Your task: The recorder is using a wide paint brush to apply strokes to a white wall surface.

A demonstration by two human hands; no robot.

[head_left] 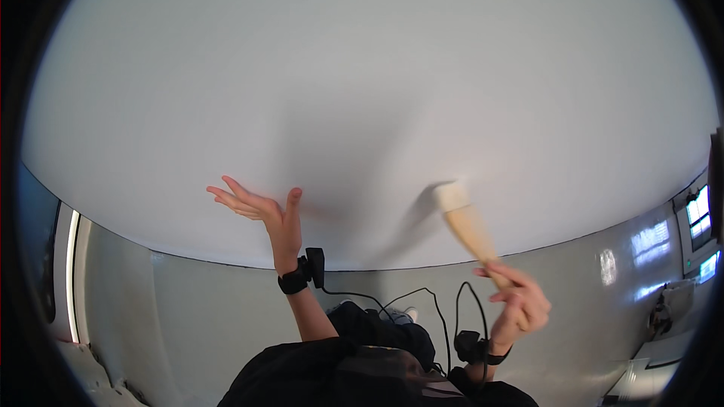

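The right hand (522,305) grips a pale brush (470,227) by its handle near the white wall (528,105), while the left hand (277,217) spreads its fingers wide

You have one left hand (269,213) and one right hand (522,303), which makes two hands. You have one brush (469,227). You have two black bands (292,281) and two black boxes (315,267). The wires (435,298) are too mixed up to count.
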